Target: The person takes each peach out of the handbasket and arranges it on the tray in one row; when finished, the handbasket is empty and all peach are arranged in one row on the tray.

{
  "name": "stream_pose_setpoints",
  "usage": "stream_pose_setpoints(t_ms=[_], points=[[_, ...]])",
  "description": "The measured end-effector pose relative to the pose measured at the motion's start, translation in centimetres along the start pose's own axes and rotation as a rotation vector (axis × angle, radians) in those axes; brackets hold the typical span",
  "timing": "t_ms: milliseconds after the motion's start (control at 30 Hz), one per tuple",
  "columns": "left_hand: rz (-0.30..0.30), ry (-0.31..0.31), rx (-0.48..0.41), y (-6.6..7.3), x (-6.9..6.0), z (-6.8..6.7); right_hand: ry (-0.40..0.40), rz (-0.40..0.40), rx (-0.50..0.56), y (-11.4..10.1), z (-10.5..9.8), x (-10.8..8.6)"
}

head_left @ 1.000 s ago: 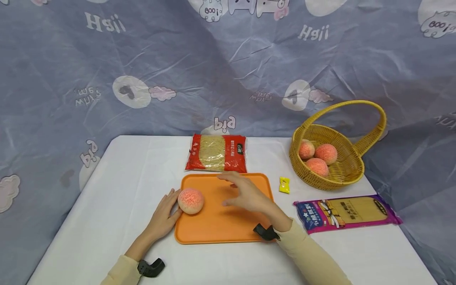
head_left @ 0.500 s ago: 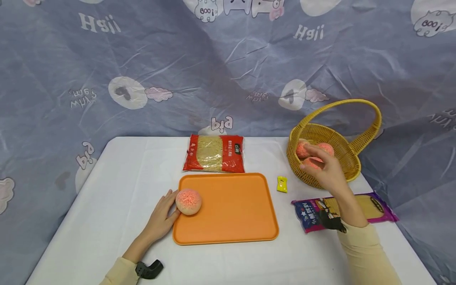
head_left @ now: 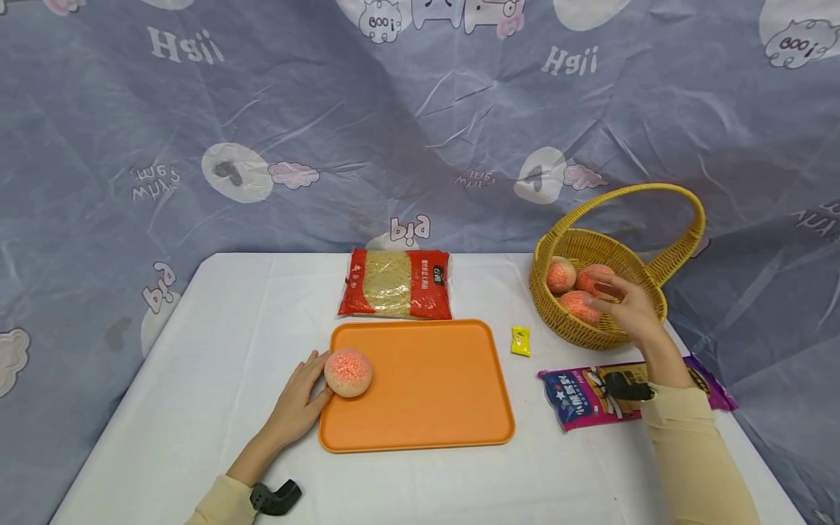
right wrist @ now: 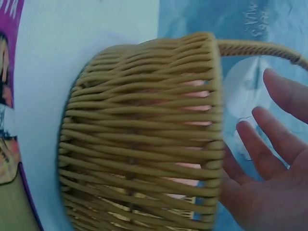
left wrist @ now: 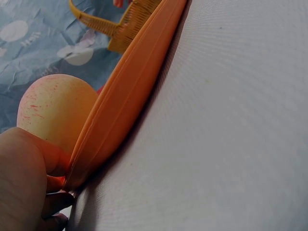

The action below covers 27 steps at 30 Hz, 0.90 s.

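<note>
A pink-and-cream peach (head_left: 348, 372) sits at the left edge of the orange tray (head_left: 420, 386). Against that edge and beside the peach lies the left hand (head_left: 295, 401), fingers relaxed; in the left wrist view its fingers touch the tray's rim next to the peach (left wrist: 55, 108). Over the right side of the yellow wicker basket (head_left: 577, 332) is the right hand (head_left: 633, 310), its fingers spread above the peaches (head_left: 580, 307). Seen from the right wrist, the hand (right wrist: 274, 168) is at the basket's rim with spread fingers; whether it touches a peach is hidden behind the weave (right wrist: 139, 125).
A red bag of noodles (head_left: 394, 284) lies behind the tray. A small yellow packet (head_left: 520, 340) is between tray and basket. The purple noodle packet (head_left: 580, 397) lies in front of the basket, partly under the right forearm. A patterned cloth hangs behind the table.
The right hand has gone from above the tray to the basket, then shifted slightly right over the peaches there. The left hand has stayed beside the peach on the tray.
</note>
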<state>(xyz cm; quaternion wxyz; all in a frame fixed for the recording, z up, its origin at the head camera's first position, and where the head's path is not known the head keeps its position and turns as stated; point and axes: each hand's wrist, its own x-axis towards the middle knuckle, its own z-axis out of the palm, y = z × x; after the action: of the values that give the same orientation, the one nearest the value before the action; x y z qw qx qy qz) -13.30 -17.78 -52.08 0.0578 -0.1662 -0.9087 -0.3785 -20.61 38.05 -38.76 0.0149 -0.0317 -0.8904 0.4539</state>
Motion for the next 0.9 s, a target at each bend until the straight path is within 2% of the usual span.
stream_pose_setpoints(t_ms=[267, 400, 567, 700, 900], points=[[0.009, 0.005, 0.002, 0.0, 0.0, 0.1, -0.129, 0.057, -0.007, 2.1, 0.3, 1.6], [0.006, 0.006, 0.003, 0.0, 0.0, 0.1, -0.171, 0.086, -0.043, 2.3, 0.4, 2.0], [0.008, 0.010, 0.006, -0.1, -0.1, 0.0, -0.212, 0.085, -0.068, 2.5, 0.6, 2.4], [0.013, 0.014, 0.009, -0.2, -0.2, 0.0, -0.219, 0.074, -0.097, 2.7, 0.7, 2.7], [0.017, 0.011, 0.006, -0.1, 0.0, 0.0, -0.169, 0.087, -0.111, 2.7, 0.6, 2.5]])
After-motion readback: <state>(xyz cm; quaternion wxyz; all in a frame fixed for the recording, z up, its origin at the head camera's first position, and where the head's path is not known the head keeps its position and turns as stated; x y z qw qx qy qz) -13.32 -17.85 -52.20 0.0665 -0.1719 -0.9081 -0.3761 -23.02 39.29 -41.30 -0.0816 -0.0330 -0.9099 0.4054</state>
